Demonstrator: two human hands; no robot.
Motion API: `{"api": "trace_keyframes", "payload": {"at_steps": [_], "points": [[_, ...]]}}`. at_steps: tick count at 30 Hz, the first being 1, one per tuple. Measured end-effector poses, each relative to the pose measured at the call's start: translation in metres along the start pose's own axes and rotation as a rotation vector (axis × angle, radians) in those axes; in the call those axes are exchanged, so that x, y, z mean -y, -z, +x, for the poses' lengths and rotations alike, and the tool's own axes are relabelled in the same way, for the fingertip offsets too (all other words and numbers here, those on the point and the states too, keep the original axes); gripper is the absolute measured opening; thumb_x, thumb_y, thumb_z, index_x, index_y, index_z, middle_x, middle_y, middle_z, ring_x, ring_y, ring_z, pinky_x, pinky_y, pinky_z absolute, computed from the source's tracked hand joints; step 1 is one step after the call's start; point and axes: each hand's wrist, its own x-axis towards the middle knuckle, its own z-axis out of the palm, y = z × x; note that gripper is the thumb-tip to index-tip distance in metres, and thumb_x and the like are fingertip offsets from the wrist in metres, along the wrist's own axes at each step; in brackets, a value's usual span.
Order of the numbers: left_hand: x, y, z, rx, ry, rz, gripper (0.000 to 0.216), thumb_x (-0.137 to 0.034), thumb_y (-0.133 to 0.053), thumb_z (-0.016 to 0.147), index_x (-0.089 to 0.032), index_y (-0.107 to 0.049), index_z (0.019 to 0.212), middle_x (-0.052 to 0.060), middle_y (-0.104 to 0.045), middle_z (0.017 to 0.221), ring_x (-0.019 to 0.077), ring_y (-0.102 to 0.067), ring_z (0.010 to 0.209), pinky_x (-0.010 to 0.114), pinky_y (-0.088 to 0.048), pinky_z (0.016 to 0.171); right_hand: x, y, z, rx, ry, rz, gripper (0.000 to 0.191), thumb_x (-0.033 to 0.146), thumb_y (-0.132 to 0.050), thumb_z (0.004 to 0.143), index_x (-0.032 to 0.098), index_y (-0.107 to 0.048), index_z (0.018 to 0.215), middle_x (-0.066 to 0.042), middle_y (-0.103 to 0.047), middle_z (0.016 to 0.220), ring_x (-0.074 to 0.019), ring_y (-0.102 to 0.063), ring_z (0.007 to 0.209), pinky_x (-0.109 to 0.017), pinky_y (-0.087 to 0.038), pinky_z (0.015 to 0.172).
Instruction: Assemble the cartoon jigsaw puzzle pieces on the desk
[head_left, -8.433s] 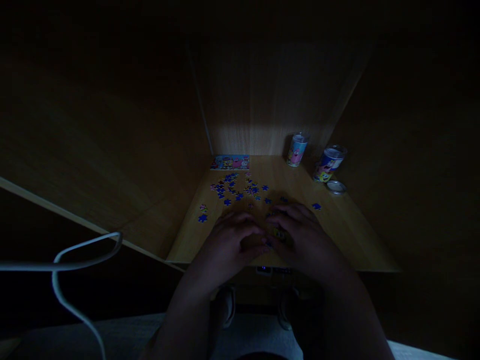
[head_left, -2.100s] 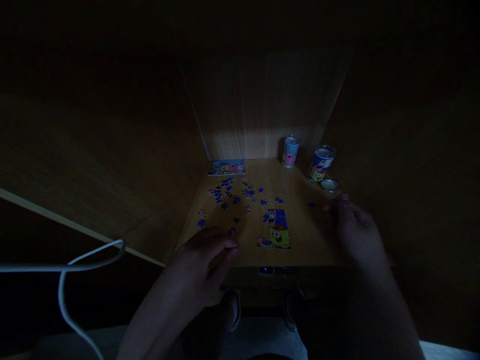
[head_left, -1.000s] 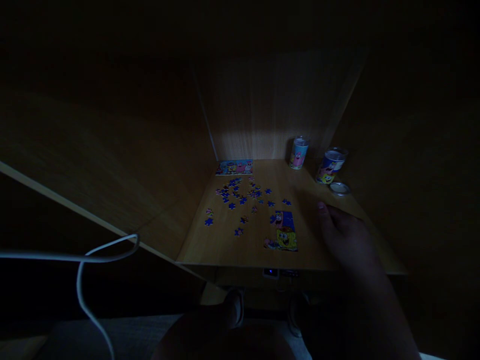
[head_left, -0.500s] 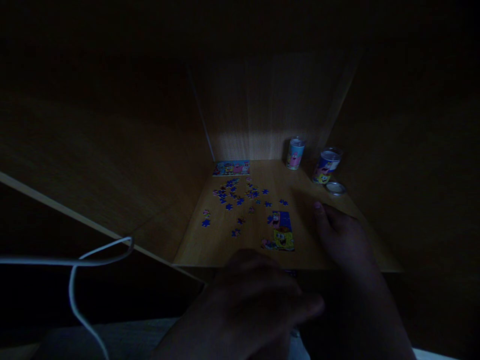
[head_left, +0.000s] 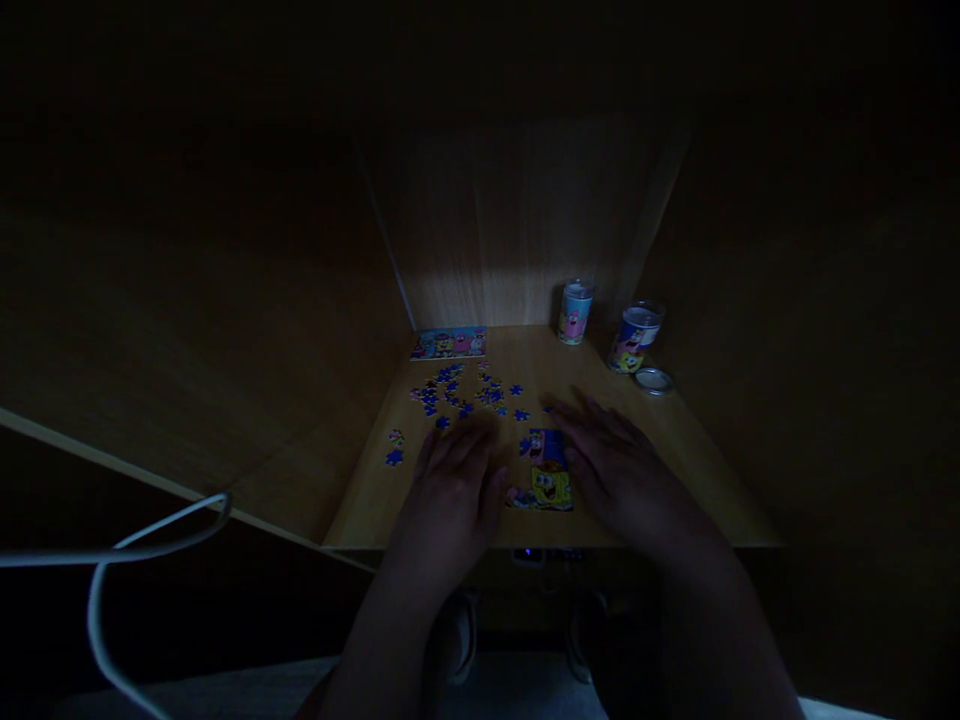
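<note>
A partly joined jigsaw puzzle with a yellow cartoon figure lies near the front edge of the wooden desk. To its left my left hand reaches over the desk, fingers stretched forward and thumb apart, covering some of the surface. My right hand is at the puzzle's right edge, its fingers extended toward the loose pieces and its thumb beside the joined part. No piece shows in either hand. Several loose puzzle pieces, many blue side up, are scattered beyond my left hand.
At the back left lies a cartoon picture card. A light-blue can and a darker blue can stand at the back right, with a round lid beside them. Wooden panels enclose the desk. A white cable hangs at left.
Both hands have moved forward over the desk, the left from below its front edge and the right inward to the puzzle. The view has shifted slightly.
</note>
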Motion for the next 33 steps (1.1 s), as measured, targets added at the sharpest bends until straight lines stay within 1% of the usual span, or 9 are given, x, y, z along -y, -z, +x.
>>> {"api": "trace_keyframes", "payload": {"at_steps": [5, 10, 14, 16, 20, 23, 28, 31, 33], "points": [[0.0, -0.001, 0.0, -0.012, 0.048, 0.007, 0.046, -0.027, -0.054, 0.116, -0.019, -0.059, 0.161, 0.016, -0.064, 0.167, 0.0332, -0.057, 0.158, 0.067, -0.032, 0.14, 0.001, 0.0, 0.001, -0.007, -0.003, 0.001, 0.051, 0.04, -0.043, 0.118, 0.031, -0.059, 0.166, -0.005, -0.061, 0.172, -0.032, -0.039, 0.172, -0.07, -0.036, 0.138], [0.005, -0.007, -0.002, -0.056, 0.14, 0.06, 0.045, -0.03, -0.054, 0.115, -0.019, -0.062, 0.158, 0.016, -0.067, 0.164, 0.0382, -0.057, 0.157, 0.072, -0.032, 0.138, -0.001, -0.006, 0.002, -0.104, -0.068, -0.056, 0.049, 0.039, -0.052, 0.114, 0.022, -0.067, 0.157, -0.013, -0.068, 0.164, -0.0358, -0.053, 0.162, -0.065, -0.041, 0.136], [0.008, -0.013, -0.002, -0.131, 0.22, 0.097, 0.044, -0.029, -0.051, 0.115, -0.017, -0.063, 0.156, 0.019, -0.067, 0.162, 0.0411, -0.06, 0.153, 0.073, -0.034, 0.137, -0.004, -0.009, 0.0, -0.166, -0.127, -0.098, 0.052, 0.044, -0.058, 0.111, 0.021, -0.067, 0.156, -0.016, -0.068, 0.163, -0.04, -0.055, 0.159, -0.066, -0.044, 0.133], [0.008, -0.013, -0.001, -0.137, 0.219, 0.093, 0.044, -0.028, -0.05, 0.116, -0.018, -0.062, 0.157, 0.018, -0.066, 0.164, 0.0403, -0.058, 0.155, 0.072, -0.034, 0.137, -0.005, -0.009, 0.0, -0.17, -0.135, -0.094, 0.053, 0.045, -0.058, 0.111, 0.021, -0.066, 0.157, -0.017, -0.067, 0.163, -0.0404, -0.053, 0.16, -0.067, -0.044, 0.132], [0.006, -0.01, -0.001, -0.065, 0.133, 0.061, 0.049, -0.026, -0.05, 0.116, -0.022, -0.056, 0.165, 0.014, -0.058, 0.173, 0.0369, -0.051, 0.162, 0.07, -0.033, 0.139, -0.004, -0.009, 0.0, -0.174, -0.15, -0.103, 0.053, 0.047, -0.059, 0.111, 0.021, -0.066, 0.157, -0.017, -0.066, 0.164, -0.0409, -0.053, 0.16, -0.069, -0.043, 0.132], [0.005, -0.007, -0.001, -0.032, 0.098, 0.058, 0.05, -0.024, -0.051, 0.116, -0.025, -0.055, 0.166, 0.011, -0.058, 0.175, 0.0357, -0.049, 0.164, 0.07, -0.03, 0.139, -0.003, -0.009, 0.001, -0.172, -0.156, -0.113, 0.053, 0.048, -0.058, 0.111, 0.02, -0.067, 0.155, -0.017, -0.066, 0.164, -0.0411, -0.052, 0.16, -0.067, -0.044, 0.132], [0.003, -0.003, 0.001, -0.014, 0.074, 0.018, 0.039, -0.02, -0.052, 0.115, -0.021, -0.066, 0.151, 0.014, -0.063, 0.168, 0.0357, -0.053, 0.16, 0.071, -0.034, 0.137, -0.004, -0.009, 0.001, -0.168, -0.14, -0.122, 0.051, 0.049, -0.057, 0.112, 0.02, -0.069, 0.153, -0.017, -0.068, 0.161, -0.0408, -0.054, 0.158, -0.066, -0.045, 0.131], [0.002, -0.001, 0.002, -0.035, 0.054, -0.064, 0.023, -0.017, -0.06, 0.112, -0.022, -0.073, 0.13, 0.012, -0.075, 0.146, 0.0337, -0.065, 0.142, 0.064, -0.046, 0.128, -0.005, -0.009, 0.001, -0.165, -0.143, -0.136, 0.05, 0.047, -0.058, 0.112, 0.019, -0.07, 0.151, -0.017, -0.068, 0.161, -0.0403, -0.054, 0.158, -0.064, -0.045, 0.132], [0.002, 0.0, 0.002, -0.049, 0.051, -0.099, 0.014, -0.016, -0.066, 0.109, -0.025, -0.073, 0.118, 0.009, -0.078, 0.131, 0.0327, -0.069, 0.128, 0.059, -0.054, 0.118, -0.006, -0.01, 0.0, -0.153, -0.145, -0.146, 0.049, 0.045, -0.058, 0.112, 0.018, -0.069, 0.152, -0.016, -0.068, 0.162, -0.0395, -0.053, 0.159, -0.063, -0.044, 0.133]]}}
